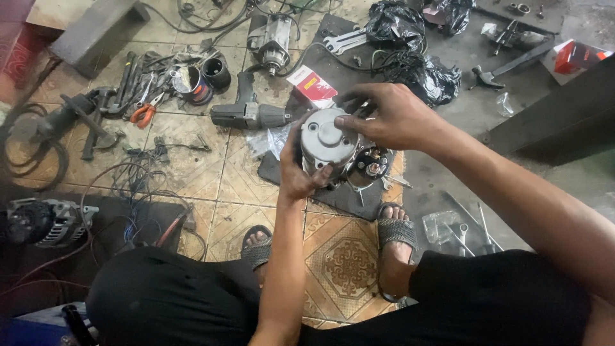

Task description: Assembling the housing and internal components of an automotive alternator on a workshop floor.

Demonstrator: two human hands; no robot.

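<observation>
A round grey cast-metal motor housing with a smooth domed end cap [328,142] is held up over the patterned floor tiles [349,263], in front of the person's knees. The left hand [296,168] cups it from below and the near side, fingers closed around the rim. The right hand [391,115] comes over the top, thumb and fingertips pinched narrow on the cap's upper edge, the rest of the hand draped over the dark rear section where terminals show. By the look of it, the step in hand is seating or turning the cap on the body; the next move would seem to call for a steady grip below while the upper fingers work round the edge.

Just beyond lie a small red and white cardboard box [312,84], a dark grey power drill [250,114], orange-handled pliers [145,113] and crumpled black plastic bags [410,48]. At the left edge sits a silver finned alternator [45,221].

Whether the right fingertips hold a small part cannot be told. The housing's far side is hidden behind that hand.
</observation>
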